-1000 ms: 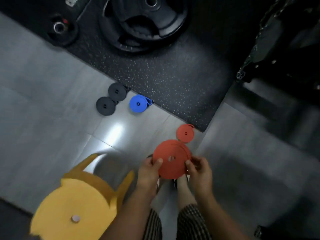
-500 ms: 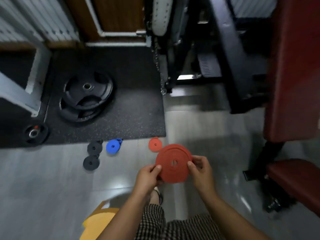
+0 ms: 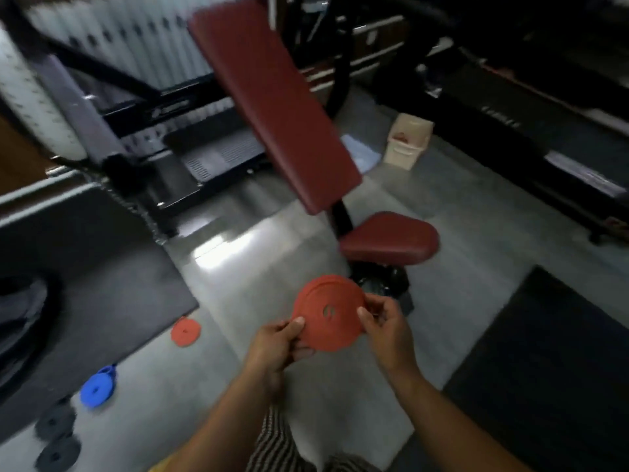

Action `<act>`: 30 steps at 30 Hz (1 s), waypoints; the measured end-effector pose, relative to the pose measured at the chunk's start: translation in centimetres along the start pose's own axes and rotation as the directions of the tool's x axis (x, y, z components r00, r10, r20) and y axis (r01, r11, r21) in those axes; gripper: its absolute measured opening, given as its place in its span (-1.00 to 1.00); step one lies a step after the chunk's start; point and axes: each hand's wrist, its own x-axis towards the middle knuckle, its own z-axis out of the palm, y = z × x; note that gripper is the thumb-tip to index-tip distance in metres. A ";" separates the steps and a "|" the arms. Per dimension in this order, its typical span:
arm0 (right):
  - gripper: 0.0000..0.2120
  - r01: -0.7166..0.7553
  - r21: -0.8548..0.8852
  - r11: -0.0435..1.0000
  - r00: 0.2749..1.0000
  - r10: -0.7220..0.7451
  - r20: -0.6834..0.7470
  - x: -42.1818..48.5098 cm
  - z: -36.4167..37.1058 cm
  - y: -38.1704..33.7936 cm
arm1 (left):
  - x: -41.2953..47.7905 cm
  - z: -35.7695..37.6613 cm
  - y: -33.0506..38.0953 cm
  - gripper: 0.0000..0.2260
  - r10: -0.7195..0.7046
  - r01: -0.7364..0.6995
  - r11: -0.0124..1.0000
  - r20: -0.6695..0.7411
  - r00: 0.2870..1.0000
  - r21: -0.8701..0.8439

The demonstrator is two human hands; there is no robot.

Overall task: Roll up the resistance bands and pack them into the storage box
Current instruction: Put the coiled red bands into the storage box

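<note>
Both hands held one big red coil (image 3: 328, 313) in the air above the floor (image 3: 459, 267). The left hand (image 3: 279, 338) pinched its lower-left rim and the right hand (image 3: 384, 321) gripped the right rim.

Coil: tight-wound flat disc of matte rubber with a small centre hole.

Lying rolled on the glossy grey tiles were a small red coil (image 3: 185, 331), a blue coil (image 3: 96, 391) and black coils (image 3: 56, 420).

Rolling looked finished, with packing mostly left to do.

The beige storage box (image 3: 408, 141) stood well apart, beyond the red padded bench (image 3: 279, 103). Something reddish lay inside it, too blurred to name.

Orange-red rolled band (image 3: 329, 316), blue roll (image 3: 96, 391), maroon bench (image 3: 275, 100), cream box (image 3: 407, 142).
</note>
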 end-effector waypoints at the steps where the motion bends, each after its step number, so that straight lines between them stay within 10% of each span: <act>1: -0.85 -0.010 0.002 1.000 1.000 0.010 -0.029 -0.1 -2.4 0.2 | -0.3 2.3 -0.3 -0.81 0.003 -0.004 1.000 0.025 1.000 0.031; 13: -0.80 -0.107 0.037 0.994 0.992 0.109 -0.060 12.9 -16.7 3.2 | 7.7 20.7 1.7 -0.87 -0.018 0.015 0.996 0.034 0.999 0.088; 23: -0.72 -0.152 0.053 0.987 0.943 0.161 -0.292 33.0 -37.1 2.4 | 19.6 49.0 10.5 -0.88 -0.052 -0.047 0.955 0.321 0.946 0.294; 30: -0.73 -0.148 0.055 0.988 0.963 0.156 -0.222 48.6 -44.7 5.1 | 29.3 61.7 11.8 -0.88 -0.060 0.007 0.969 0.209 0.976 0.248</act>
